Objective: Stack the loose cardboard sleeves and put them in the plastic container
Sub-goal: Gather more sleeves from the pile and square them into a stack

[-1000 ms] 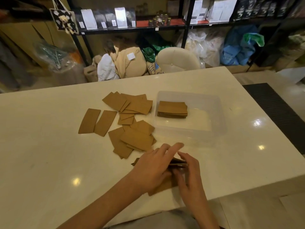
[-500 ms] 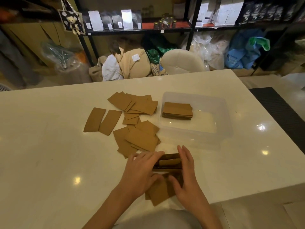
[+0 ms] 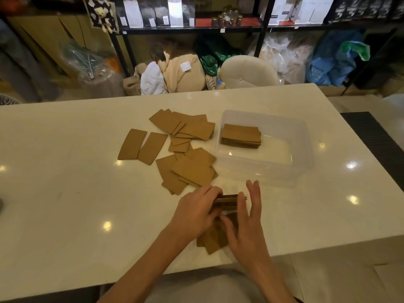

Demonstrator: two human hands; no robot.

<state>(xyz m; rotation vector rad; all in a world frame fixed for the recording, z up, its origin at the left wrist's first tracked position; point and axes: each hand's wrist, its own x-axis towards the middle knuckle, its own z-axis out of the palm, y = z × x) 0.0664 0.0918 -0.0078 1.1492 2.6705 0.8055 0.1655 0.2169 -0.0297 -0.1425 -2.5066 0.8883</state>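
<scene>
**Desk:** Which step are you on?

**Me:** Squaring up a fresh batch, I'd say. My left hand (image 3: pixel 194 215) is closed on a small stack of sleeves (image 3: pixel 227 201) stood on edge at the near side of the bench (image 3: pixel 65 204), toward 6 o'clock. My right hand (image 3: pixel 247 228) is flat against the stack's other end, fingers straight and slightly spread, so it presses rather than pinches. A few more sleeves (image 3: pixel 213 241) lie flat under both hands.

**Desk:** And the rest?

**Me:** A loose pile (image 3: pixel 188 149) sits mid-bench at about 11 o'clock from my hands, overlapping and fanned. The plastic container (image 3: pixel 301 154) is at 1 o'clock, with one neat stack (image 3: pixel 241 135) already inside by its far-left wall.

**Desk:** Next move?

**Me:** I judge the edges need evening first, then a firm two-sided grip to carry the bundle over the near rim without it splaying.
</scene>
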